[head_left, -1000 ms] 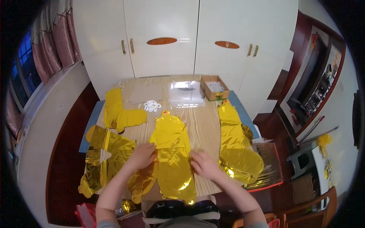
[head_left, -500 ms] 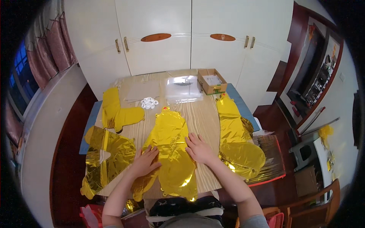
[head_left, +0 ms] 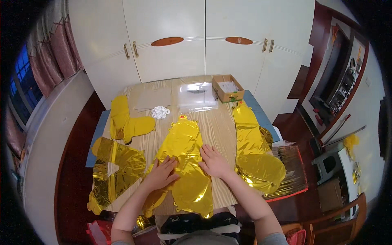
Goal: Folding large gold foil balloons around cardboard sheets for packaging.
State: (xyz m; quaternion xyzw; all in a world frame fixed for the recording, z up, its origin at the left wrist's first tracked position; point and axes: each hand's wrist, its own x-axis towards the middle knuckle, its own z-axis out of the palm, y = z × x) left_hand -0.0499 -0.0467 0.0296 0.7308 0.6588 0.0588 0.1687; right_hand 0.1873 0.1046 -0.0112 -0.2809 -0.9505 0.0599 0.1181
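A flat gold foil balloon (head_left: 185, 149) lies uninflated in the middle of the table, with a small red spot at its far tip. My left hand (head_left: 163, 172) rests open on its left side, fingers spread over the foil. At the right edge of the same balloon, my right hand (head_left: 214, 161) lies flat with its fingers stretched out. Another part of gold foil reaches out under my left wrist toward the near edge; whether it belongs to the same balloon I cannot tell.
More flat gold foil balloons lie at the far left (head_left: 126, 122), near left (head_left: 118, 171) and right (head_left: 257, 159). Farther back are white ribbon rolls (head_left: 161, 112), clear plastic bags (head_left: 198, 96) and a cardboard box (head_left: 228, 88). A wooden chair (head_left: 339, 224) stands at the lower right.
My left hand has slid a little right and inward over the foil. The balloon's far tip has shifted slightly to the right. My right hand has hardly moved.
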